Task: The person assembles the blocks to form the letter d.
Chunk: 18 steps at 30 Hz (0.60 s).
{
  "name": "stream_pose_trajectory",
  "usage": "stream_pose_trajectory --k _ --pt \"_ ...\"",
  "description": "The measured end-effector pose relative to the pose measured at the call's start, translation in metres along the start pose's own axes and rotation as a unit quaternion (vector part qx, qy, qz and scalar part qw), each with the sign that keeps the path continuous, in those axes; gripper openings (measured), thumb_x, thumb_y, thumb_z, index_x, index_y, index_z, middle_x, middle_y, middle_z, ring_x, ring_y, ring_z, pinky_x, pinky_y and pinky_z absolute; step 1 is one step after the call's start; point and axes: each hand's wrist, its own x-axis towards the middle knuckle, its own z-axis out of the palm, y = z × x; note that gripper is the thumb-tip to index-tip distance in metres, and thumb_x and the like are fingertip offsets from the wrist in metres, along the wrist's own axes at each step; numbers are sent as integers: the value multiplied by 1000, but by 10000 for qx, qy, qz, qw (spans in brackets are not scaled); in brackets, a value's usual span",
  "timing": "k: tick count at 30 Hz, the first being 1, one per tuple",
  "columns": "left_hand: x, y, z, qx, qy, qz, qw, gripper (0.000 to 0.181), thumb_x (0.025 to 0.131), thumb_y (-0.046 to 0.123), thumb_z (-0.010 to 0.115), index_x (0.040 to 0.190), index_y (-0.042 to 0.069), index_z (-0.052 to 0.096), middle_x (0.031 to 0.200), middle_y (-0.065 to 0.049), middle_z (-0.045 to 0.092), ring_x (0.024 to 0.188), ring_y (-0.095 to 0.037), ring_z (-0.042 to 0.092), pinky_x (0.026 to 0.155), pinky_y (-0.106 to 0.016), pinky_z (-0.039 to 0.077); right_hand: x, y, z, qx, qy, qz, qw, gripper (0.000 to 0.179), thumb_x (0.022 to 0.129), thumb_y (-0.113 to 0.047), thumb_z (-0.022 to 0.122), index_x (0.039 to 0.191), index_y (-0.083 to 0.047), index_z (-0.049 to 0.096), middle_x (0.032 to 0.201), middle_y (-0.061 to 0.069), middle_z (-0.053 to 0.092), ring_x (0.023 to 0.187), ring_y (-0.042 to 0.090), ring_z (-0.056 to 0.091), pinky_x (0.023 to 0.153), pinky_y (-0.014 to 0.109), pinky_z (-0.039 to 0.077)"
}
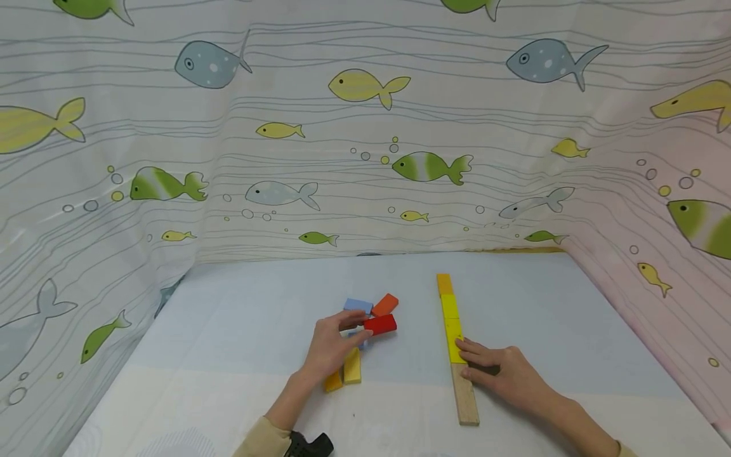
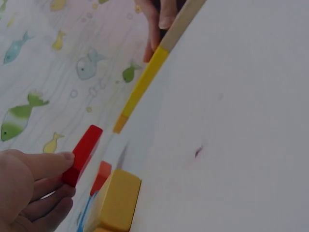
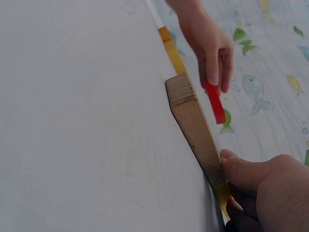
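Observation:
A red block is pinched between the thumb and fingers of my left hand, held above a loose group of blocks. My right hand rests against a straight row of blocks lying end to end. Its fingertips touch a yellow block, and the thumb touches the side of the plain wooden block at the row's near end. Another yellow block and an orange block make up the far end. In the right wrist view, the right fingers are partly hidden below the row.
Around the left hand lie a blue block, an orange-red block, a yellow block and an orange block. Another blue piece is partly covered by that hand. A fish-patterned curtain stands behind the pale table.

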Motion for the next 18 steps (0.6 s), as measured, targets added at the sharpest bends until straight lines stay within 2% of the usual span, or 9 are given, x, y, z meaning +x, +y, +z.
stream_pose_trajectory --k 6,14,18 --pt "10 14 21 18 -83 167 9998 38 90 19 75 125 3 68 117 -7 73 107 -24 70 92 -40 57 0 1 0 29 -17 40 10000 50 88 -45 72 127 -15 69 134 -3 63 123 20 59 95 28 54" --pt "20 29 48 -49 -167 -89 9998 39 91 19 74 126 4 67 116 -4 73 107 -23 69 94 -37 57 1 -1 -1 -44 -91 84 9999 51 89 -48 71 128 -16 69 134 -5 63 123 20 59 95 33 55" --pt "24 33 57 -10 -218 -77 9997 40 90 18 75 127 3 67 115 -4 74 107 -21 70 94 -35 57 1 -3 -3 -90 -93 96 9999 52 88 -48 71 128 -15 69 134 -5 64 123 21 60 95 36 56"
